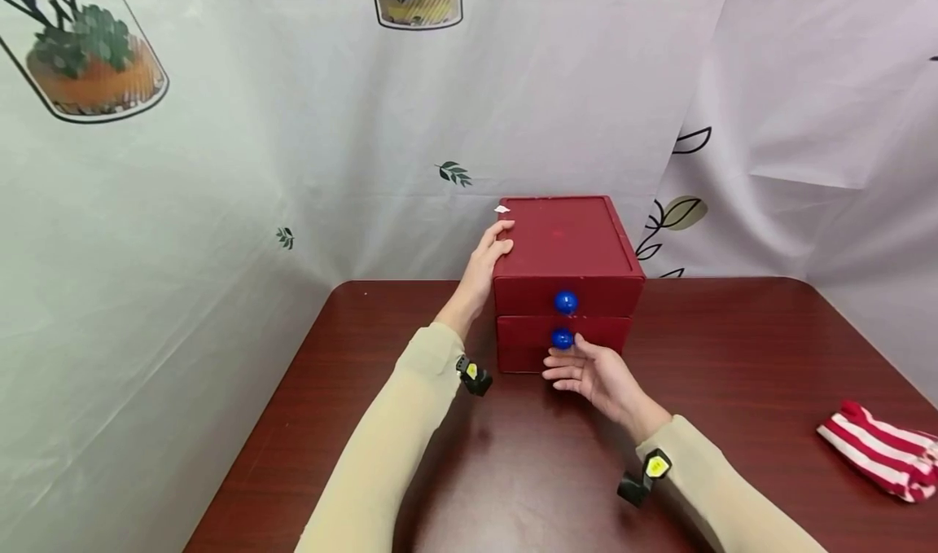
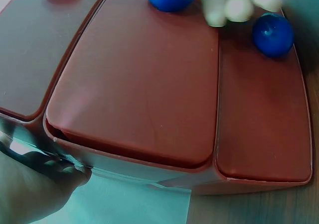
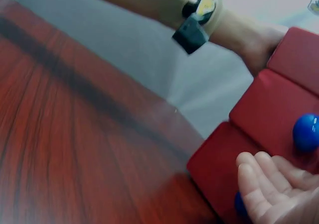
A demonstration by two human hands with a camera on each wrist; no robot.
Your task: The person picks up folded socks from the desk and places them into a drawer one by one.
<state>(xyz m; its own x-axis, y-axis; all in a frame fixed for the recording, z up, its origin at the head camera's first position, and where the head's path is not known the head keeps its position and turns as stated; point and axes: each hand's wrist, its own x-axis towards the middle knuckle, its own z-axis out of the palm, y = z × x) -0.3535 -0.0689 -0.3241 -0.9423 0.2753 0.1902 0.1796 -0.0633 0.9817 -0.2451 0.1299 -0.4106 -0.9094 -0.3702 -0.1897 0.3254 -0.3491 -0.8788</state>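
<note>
A dark red box with two stacked drawers [image 1: 557, 239] stands on the table, both drawer fronts closed or nearly so. Each front carries a round blue knob; the upper knob [image 1: 566, 302] is free of any hand. My left hand [image 1: 479, 272] rests against the box's left side, fingertips at its top edge. Just in front of the lower drawer [image 2: 264, 119] is my right hand [image 1: 604, 380], palm turned up and fingers loosely extended. Its thumb is right beside the lower knob [image 1: 562, 339], and the other fingers lie below that knob.
A red-and-white striped cloth [image 1: 883, 453] lies at the table's right edge. Behind the box hangs a pale curtain [image 1: 352, 113] printed with plants. The brown wooden table [image 1: 528, 471] extends in front of the box.
</note>
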